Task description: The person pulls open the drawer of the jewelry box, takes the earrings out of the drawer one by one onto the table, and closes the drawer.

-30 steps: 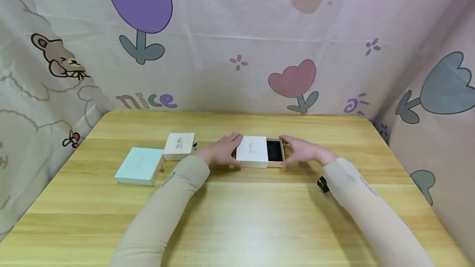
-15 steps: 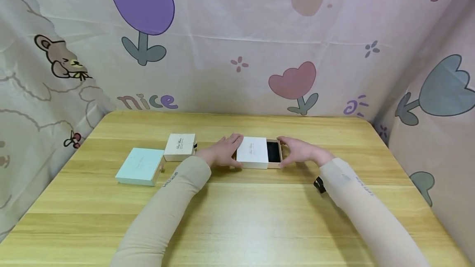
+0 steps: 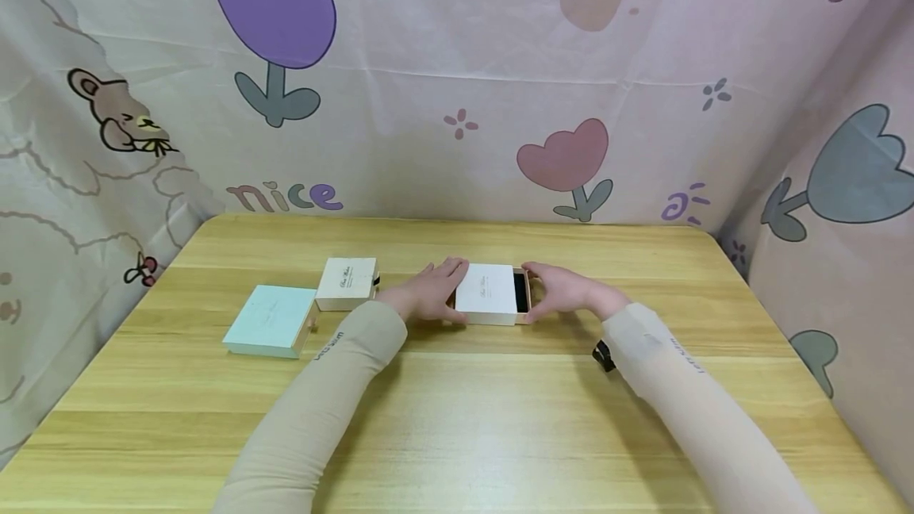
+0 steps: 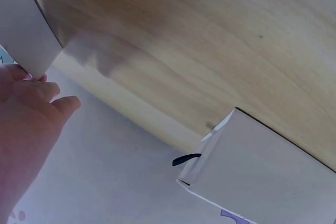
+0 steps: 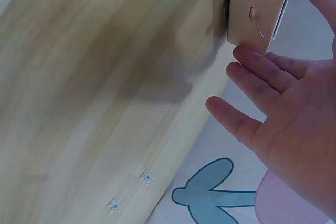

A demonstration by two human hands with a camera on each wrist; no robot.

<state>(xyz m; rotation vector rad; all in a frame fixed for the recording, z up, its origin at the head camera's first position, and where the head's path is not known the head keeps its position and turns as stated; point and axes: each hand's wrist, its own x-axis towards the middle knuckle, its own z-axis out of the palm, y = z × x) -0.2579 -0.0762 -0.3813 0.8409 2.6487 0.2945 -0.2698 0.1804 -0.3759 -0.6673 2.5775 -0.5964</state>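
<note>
Near the table's middle lies a white drawer-style gift box sleeve [image 3: 485, 290], printed with small text. Its drawer [image 3: 529, 296] sticks out a little on the right, dark lining showing. My left hand [image 3: 426, 294] grips the sleeve's left end, thumb at the near side and fingers at the far side. At the other end, my right hand [image 3: 564, 292] holds the drawer between thumb and fingers at its corners. The right wrist view shows the pinkish drawer front [image 5: 257, 11] with a small slot; the remaining fingers [image 5: 236, 119] spread away from it.
Left of my left hand sits another white box [image 3: 347, 282] with a black pull ribbon [image 4: 186, 159]. A pale mint box [image 3: 270, 317] is beside it, nearer the front left. The wooden table [image 3: 471, 419] ends against a printed cloth backdrop [image 3: 414, 165].
My right hand has moved left, and the drawer has slid further into the sleeve, so less dark lining shows. The left hand and the sleeve have stayed in place.
</note>
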